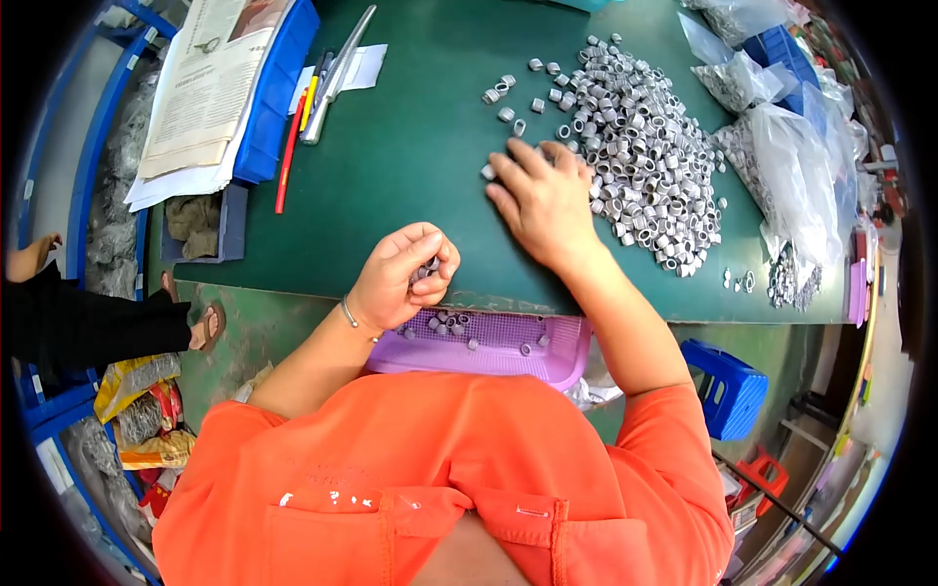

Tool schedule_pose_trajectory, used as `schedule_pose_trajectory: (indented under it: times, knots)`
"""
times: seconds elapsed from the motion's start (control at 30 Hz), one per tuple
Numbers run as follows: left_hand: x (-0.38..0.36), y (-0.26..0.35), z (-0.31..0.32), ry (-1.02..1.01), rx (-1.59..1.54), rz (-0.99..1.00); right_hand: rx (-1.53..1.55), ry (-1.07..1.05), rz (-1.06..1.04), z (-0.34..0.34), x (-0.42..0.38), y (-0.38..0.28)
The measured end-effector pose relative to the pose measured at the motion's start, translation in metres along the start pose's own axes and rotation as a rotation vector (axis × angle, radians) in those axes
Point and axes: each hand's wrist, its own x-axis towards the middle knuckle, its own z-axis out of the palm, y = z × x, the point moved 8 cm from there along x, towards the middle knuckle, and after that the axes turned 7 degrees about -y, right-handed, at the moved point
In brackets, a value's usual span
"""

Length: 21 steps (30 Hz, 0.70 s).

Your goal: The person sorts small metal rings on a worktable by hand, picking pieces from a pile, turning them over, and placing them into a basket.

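Many small grey metal rings lie in a heap on the green table. At the heap's left edge my right hand rests palm down, its fingers spread and touching rings there. My left hand is curled near the table's front edge, closed around a few small grey rings. Below the table edge, between my arms, a purple basket holds several loose rings. A few separate rings lie left of the heap.
A blue bin with newspapers, a red pencil and a silver tool are at the left. Plastic bags of parts line the right. A blue stool stands below right. Another person's leg shows far left.
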Motion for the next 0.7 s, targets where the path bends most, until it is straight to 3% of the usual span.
schedule_pose_trajectory:
  times: [0.33,0.4,0.5,0.53,0.7]
  knots:
    - [0.001,0.0,0.0,0.008,0.012,-0.005,0.258,0.004,-0.099,-0.01,-0.05,-0.039]
    - [0.0,0.0,-0.002,0.019,0.005,-0.006,0.452,0.208,-0.129,-0.025,-0.051,-0.022]
    - [0.0,0.0,0.0,0.008,0.001,0.0,0.116,0.293,0.192,-0.04,-0.055,0.031]
    - [0.001,0.0,-0.002,0.014,0.003,-0.001,0.001,0.226,0.285,-0.04,-0.055,0.045]
    - [0.002,-0.001,0.0,-0.01,-0.001,0.0,-0.017,0.199,0.211,-0.039,-0.059,0.053]
